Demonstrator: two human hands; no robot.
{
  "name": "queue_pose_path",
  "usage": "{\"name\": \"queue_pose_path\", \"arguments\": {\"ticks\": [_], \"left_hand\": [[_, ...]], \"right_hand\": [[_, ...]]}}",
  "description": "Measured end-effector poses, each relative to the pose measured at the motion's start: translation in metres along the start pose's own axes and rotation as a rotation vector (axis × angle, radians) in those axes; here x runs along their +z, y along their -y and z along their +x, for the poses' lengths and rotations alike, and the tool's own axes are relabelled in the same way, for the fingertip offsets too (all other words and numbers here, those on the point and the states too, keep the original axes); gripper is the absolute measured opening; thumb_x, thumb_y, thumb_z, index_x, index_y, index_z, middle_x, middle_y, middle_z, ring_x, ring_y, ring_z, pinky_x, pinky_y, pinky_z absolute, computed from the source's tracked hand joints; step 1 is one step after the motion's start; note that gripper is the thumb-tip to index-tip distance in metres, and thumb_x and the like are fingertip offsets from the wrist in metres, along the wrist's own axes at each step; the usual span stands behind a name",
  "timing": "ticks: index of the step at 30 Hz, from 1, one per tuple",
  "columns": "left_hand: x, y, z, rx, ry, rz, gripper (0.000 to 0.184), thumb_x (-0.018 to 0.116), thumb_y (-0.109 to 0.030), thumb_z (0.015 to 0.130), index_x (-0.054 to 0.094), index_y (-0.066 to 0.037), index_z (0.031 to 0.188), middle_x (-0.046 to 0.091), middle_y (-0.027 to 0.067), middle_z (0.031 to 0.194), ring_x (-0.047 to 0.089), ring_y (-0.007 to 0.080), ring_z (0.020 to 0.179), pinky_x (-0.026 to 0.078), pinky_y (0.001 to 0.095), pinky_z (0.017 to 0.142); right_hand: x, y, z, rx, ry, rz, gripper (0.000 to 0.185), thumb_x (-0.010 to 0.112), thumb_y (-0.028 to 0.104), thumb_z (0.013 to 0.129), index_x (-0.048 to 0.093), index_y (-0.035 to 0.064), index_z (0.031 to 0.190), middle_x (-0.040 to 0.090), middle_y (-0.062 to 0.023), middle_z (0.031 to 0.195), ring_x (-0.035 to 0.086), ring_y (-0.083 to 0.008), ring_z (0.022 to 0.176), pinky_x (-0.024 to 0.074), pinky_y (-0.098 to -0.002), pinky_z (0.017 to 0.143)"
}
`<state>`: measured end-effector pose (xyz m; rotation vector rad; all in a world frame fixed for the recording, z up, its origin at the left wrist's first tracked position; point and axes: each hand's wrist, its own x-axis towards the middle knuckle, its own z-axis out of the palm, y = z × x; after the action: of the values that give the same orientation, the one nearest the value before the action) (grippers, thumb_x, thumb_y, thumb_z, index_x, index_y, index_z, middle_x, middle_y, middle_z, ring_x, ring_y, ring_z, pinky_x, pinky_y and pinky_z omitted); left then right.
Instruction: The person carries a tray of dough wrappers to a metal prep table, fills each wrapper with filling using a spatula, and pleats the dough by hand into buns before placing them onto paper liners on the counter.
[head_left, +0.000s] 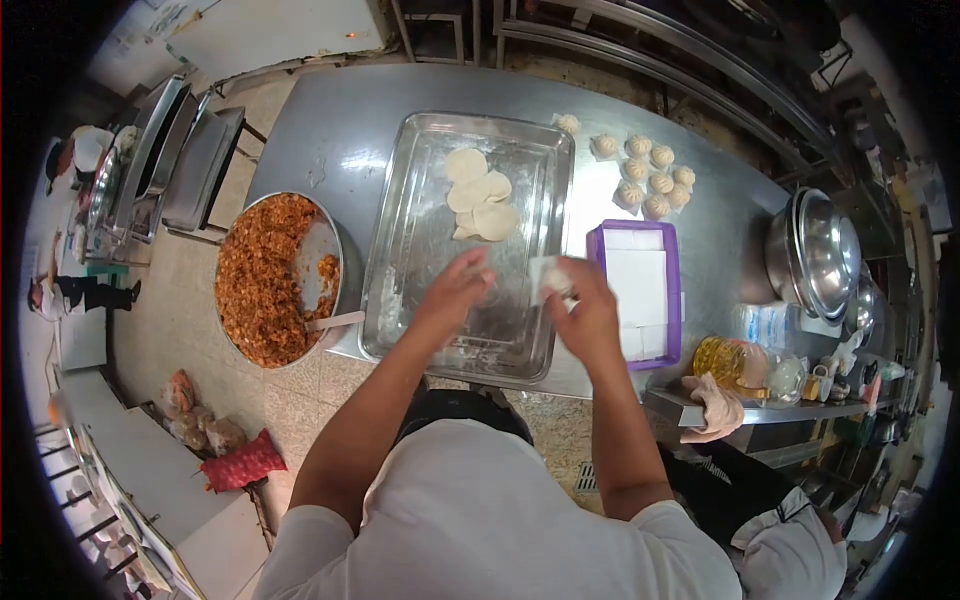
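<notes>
My right hand point(588, 312) grips a small pleated bun point(556, 282) with a square of white paper at it, over the right side of the metal tray point(388, 240). My left hand point(458, 292) hovers above the middle of that tray, fingers loosely apart and holding nothing. Beyond it, several flat round dough wrappers point(482, 190) lie overlapping in the tray. Just right of my right hand stands a purple basket point(672, 290) of white paper squares point(636, 275). Several finished buns point(636, 170) sit on papers at the table's far right.
A large bowl of reddish filling point(262, 280) with a spatula point(336, 321) stands at the left. Stacked steel bowls point(815, 250), an oil jug point(728, 362) and a cloth point(714, 408) are at the right. Another person point(780, 540) is close at my lower right.
</notes>
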<state>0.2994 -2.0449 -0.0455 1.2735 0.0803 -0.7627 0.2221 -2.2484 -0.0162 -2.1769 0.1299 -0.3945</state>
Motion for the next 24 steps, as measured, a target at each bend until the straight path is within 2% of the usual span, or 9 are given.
{"name": "queue_pose_path", "arguments": {"ticks": [4, 5, 7, 13, 14, 17, 19, 21, 24], "left_hand": [[-0.026, 0.012, 0.069, 0.186, -0.243, 0.600, 0.056, 0.066, -0.031, 0.092, 0.050, -0.004, 0.139, 0.058, 0.0144, 0.129, 0.058, 0.0205, 0.110, 0.047, 0.0325, 0.091], [-0.032, 0.017, 0.087, 0.191, -0.249, 0.599, 0.056, 0.066, -0.031, 0.092, 0.050, -0.004, 0.139, 0.058, 0.0144, 0.129, 0.058, 0.0205, 0.110, 0.047, 0.0325, 0.091], [-0.036, 0.022, 0.111, 0.246, -0.284, 0.628, 0.048, 0.071, -0.034, 0.085, 0.064, -0.004, 0.122, 0.060, 0.0178, 0.125, 0.054, 0.0307, 0.122, 0.041, 0.0429, 0.104], [-0.023, 0.010, 0.115, 0.296, -0.338, 0.935, 0.040, 0.071, -0.031, 0.083, 0.068, -0.003, 0.111, 0.060, 0.0183, 0.120, 0.054, 0.0339, 0.121, 0.038, 0.0432, 0.106], [-0.021, 0.009, 0.115, 0.291, -0.348, 0.937, 0.040, 0.071, -0.031, 0.083, 0.068, -0.003, 0.111, 0.060, 0.0183, 0.120, 0.054, 0.0339, 0.121, 0.038, 0.0432, 0.106], [-0.014, 0.010, 0.113, 0.335, -0.356, 1.051, 0.039, 0.073, -0.030, 0.082, 0.070, -0.002, 0.109, 0.061, 0.0188, 0.118, 0.055, 0.0340, 0.119, 0.041, 0.0424, 0.103], [-0.012, 0.007, 0.118, 0.178, -0.360, 0.703, 0.040, 0.074, -0.029, 0.081, 0.070, -0.001, 0.109, 0.061, 0.0198, 0.118, 0.058, 0.0348, 0.115, 0.045, 0.0415, 0.099], [-0.012, 0.000, 0.117, 0.191, -0.342, 0.728, 0.041, 0.074, -0.029, 0.080, 0.070, -0.001, 0.110, 0.061, 0.0204, 0.118, 0.059, 0.0352, 0.114, 0.047, 0.0407, 0.097], [-0.010, 0.002, 0.118, 0.188, -0.335, 0.812, 0.043, 0.075, -0.029, 0.079, 0.070, 0.000, 0.111, 0.061, 0.0216, 0.119, 0.061, 0.0352, 0.111, 0.049, 0.0397, 0.095]], "right_hand": [[-0.017, -0.053, 0.042, -0.011, -0.200, -0.119, 0.036, 0.072, 0.004, 0.079, 0.063, 0.0026, 0.113, 0.062, -0.0192, 0.110, 0.062, -0.0367, 0.100, 0.0513, -0.0405, 0.086], [-0.022, -0.055, 0.057, 0.039, -0.234, -0.184, 0.036, 0.071, 0.004, 0.079, 0.063, 0.0016, 0.113, 0.062, -0.0200, 0.110, 0.062, -0.0366, 0.101, 0.0513, -0.0408, 0.086], [-0.030, -0.064, 0.092, -0.080, -0.317, -0.293, 0.038, 0.070, 0.009, 0.081, 0.062, 0.0007, 0.117, 0.062, -0.0214, 0.113, 0.060, -0.0374, 0.105, 0.0497, -0.0428, 0.089], [-0.023, -0.098, 0.179, -0.147, -0.434, -0.417, 0.041, 0.069, 0.014, 0.082, 0.060, 0.0010, 0.120, 0.062, -0.0235, 0.111, 0.059, -0.0408, 0.105, 0.0491, -0.0467, 0.090], [-0.016, -0.108, 0.193, -0.149, -0.427, -0.408, 0.041, 0.069, 0.014, 0.082, 0.060, 0.0010, 0.120, 0.062, -0.0235, 0.111, 0.059, -0.0408, 0.105, 0.0491, -0.0467, 0.090], [0.018, -0.180, 0.213, 0.157, 0.001, -0.588, 0.044, 0.068, 0.018, 0.083, 0.061, -0.0002, 0.122, 0.063, -0.0268, 0.110, 0.061, -0.0429, 0.102, 0.0501, -0.0473, 0.090], [0.018, -0.165, 0.205, 0.111, -0.080, -0.516, 0.043, 0.067, 0.017, 0.083, 0.060, 0.0003, 0.122, 0.063, -0.0266, 0.110, 0.061, -0.0431, 0.103, 0.0495, -0.0476, 0.091], [0.012, -0.134, 0.188, 0.055, -0.202, -0.380, 0.040, 0.066, 0.017, 0.084, 0.063, -0.0023, 0.118, 0.062, -0.0281, 0.112, 0.061, -0.0427, 0.104, 0.0493, -0.0467, 0.091], [0.040, -0.113, 0.142, 0.161, -0.062, -0.120, 0.036, 0.071, 0.019, 0.084, 0.066, -0.0012, 0.113, 0.069, -0.0182, 0.099, 0.067, -0.0290, 0.076, 0.0534, -0.0383, 0.073]]}}
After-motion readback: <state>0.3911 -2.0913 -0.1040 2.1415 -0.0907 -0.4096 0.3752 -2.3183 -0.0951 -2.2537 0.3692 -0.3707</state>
